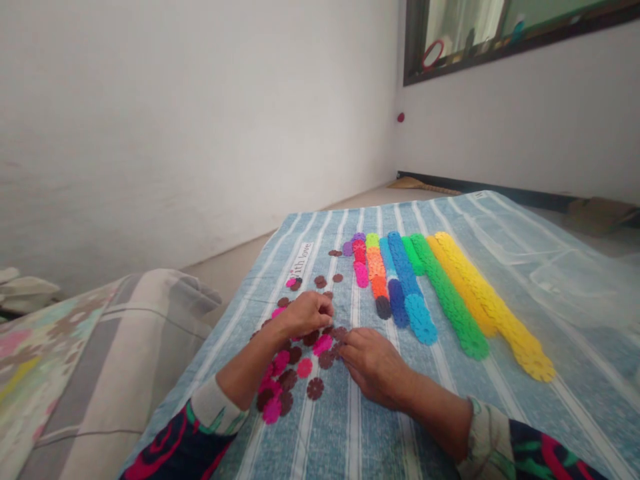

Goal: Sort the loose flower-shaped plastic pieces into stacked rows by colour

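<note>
Loose brown and pink notched plastic discs, shaped like flowers, lie scattered on the striped cloth; one brown disc (315,388) lies apart at the near side, close to a pink disc (305,367). Over the far part of this pile is my left hand (303,313), its fingers curled together; what they hold, if anything, is hidden. My right hand (375,367) is at the pile's right edge, thumb and fingers pinched on a brown disc (341,333). More brown and pink discs lie partly beneath my left hand and forearm.
Right of the pile, overlapping discs form coloured rows: red-pink (360,260), orange (377,270), blue (403,260), green (445,300) and yellow (490,307). Clear plastic (565,273) lies at the far right. A grey-striped cloth (115,347) covers something at left.
</note>
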The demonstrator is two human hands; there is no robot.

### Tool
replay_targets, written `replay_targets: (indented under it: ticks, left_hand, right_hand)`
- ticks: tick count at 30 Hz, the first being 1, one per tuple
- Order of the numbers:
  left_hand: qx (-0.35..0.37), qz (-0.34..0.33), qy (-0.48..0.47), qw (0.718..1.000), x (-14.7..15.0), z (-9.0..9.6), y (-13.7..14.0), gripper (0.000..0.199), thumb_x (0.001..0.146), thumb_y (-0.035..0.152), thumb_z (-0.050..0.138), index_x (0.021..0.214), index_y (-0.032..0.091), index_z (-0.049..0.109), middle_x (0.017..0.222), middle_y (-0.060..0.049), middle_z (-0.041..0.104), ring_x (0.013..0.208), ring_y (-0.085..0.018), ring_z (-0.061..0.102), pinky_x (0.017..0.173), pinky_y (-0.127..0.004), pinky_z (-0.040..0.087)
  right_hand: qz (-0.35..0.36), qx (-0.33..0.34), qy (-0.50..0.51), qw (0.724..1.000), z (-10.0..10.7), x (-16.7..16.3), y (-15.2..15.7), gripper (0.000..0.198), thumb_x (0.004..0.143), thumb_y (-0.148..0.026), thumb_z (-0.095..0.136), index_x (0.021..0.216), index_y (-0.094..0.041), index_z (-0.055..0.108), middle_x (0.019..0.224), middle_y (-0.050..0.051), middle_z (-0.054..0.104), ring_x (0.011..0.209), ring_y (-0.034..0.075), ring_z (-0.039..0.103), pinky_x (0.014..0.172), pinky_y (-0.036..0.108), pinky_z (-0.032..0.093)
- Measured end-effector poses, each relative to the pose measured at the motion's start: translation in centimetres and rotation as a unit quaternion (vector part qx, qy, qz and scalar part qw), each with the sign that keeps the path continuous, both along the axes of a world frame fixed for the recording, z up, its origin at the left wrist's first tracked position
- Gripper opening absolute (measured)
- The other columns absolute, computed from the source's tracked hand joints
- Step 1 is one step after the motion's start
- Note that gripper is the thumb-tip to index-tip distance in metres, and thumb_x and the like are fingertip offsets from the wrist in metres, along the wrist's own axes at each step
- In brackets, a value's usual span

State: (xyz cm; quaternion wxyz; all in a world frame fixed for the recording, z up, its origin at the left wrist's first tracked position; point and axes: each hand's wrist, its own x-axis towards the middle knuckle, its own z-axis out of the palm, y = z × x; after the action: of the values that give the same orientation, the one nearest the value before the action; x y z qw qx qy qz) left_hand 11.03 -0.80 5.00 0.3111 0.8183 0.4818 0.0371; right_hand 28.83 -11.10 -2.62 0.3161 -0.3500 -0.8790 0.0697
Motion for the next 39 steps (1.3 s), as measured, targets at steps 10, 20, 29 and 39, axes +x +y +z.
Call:
replay_targets:
  ticks: [10,20,29,39]
  left_hand:
    - [0.038,-0.002,0.058,0.998,-1.4,-0.6,-3.2,0.008,0.065,0.020,0.059,0.059,0.017,0.056,0.055,0.004,0.050,0.055,-0.010,0.044,0.055,-0.023,0.027]
    - [0.018,0.005,0.047,0.999,-1.4,-1.0,-3.5,0.010,0.066,0.022,0.059,0.059,0.017,0.055,0.056,0.003,0.053,0.056,-0.011,0.046,0.054,-0.023,0.028]
    - [0.002,0.013,0.041,0.999,-1.8,-1.2,-3.5,0.010,0.065,0.025,0.063,0.065,0.017,0.055,0.059,0.004,0.053,0.057,-0.011,0.047,0.055,-0.022,0.029]
    - [0.025,0.000,0.052,0.998,-1.5,-0.5,-4.6,0.004,0.065,0.020,0.062,0.064,0.017,0.060,0.061,0.002,0.056,0.058,-0.011,0.047,0.056,-0.023,0.030]
  right_hand:
    - [0.005,0.004,0.017,1.000,-0.4,0.0,0.0,0.015,0.089,-0.010,0.048,0.094,-0.018,0.061,0.096,0.007,0.065,0.087,0.021,0.057,0.078,0.034,0.045]
    - [0.007,0.008,0.020,1.000,-0.3,0.1,0.0,0.016,0.089,-0.010,0.049,0.095,-0.018,0.061,0.099,0.009,0.065,0.088,0.022,0.057,0.078,0.035,0.045]
    - [0.003,0.000,0.006,1.000,-0.2,0.1,0.0,0.016,0.088,-0.009,0.050,0.095,-0.017,0.061,0.096,0.009,0.065,0.089,0.023,0.057,0.079,0.036,0.046]
    - [-0.007,0.010,0.003,1.000,0.0,0.1,-0.1,0.014,0.089,-0.010,0.050,0.089,-0.017,0.061,0.088,0.008,0.064,0.084,0.021,0.057,0.075,0.033,0.046]
